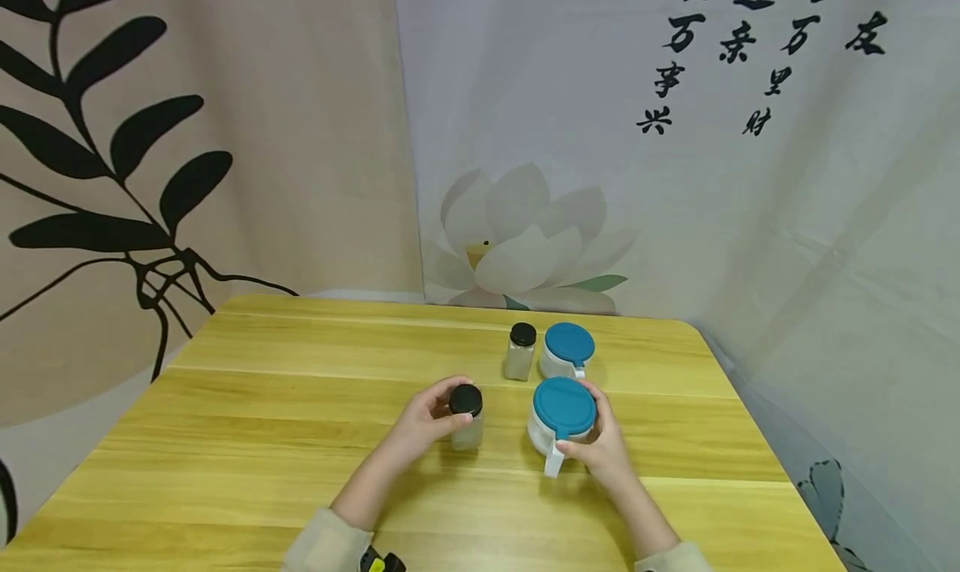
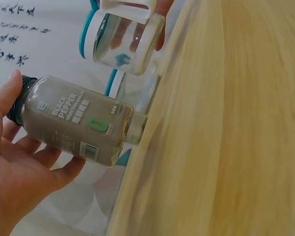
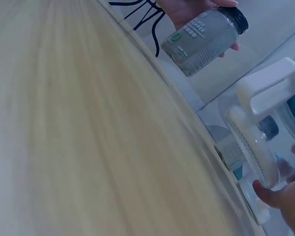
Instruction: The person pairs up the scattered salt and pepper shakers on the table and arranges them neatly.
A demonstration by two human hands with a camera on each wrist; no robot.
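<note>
My left hand (image 1: 420, 422) grips a clear bottle (image 1: 467, 435) with a black cap; the label in the left wrist view reads "BLACK PEPPER" (image 2: 78, 118). Fingers and thumb go round its cap and upper side. On the right, my right hand (image 1: 606, 445) holds a clear glass jar (image 1: 564, 407) with a blue lid and a white handle (image 1: 553, 460), thumb beside the handle. Both held things appear raised off the tabletop. Behind them, a second black-capped bottle (image 1: 519, 360) and a second blue-lidded jar (image 1: 567, 343) stand side by side.
The wooden table (image 1: 262, 405) has its far edge close behind the standing bottle and jar. Beyond it hangs a pale cloth backdrop (image 1: 750, 222) with a lotus print and black characters. A dark leafy plant print (image 1: 90, 232) is at the left.
</note>
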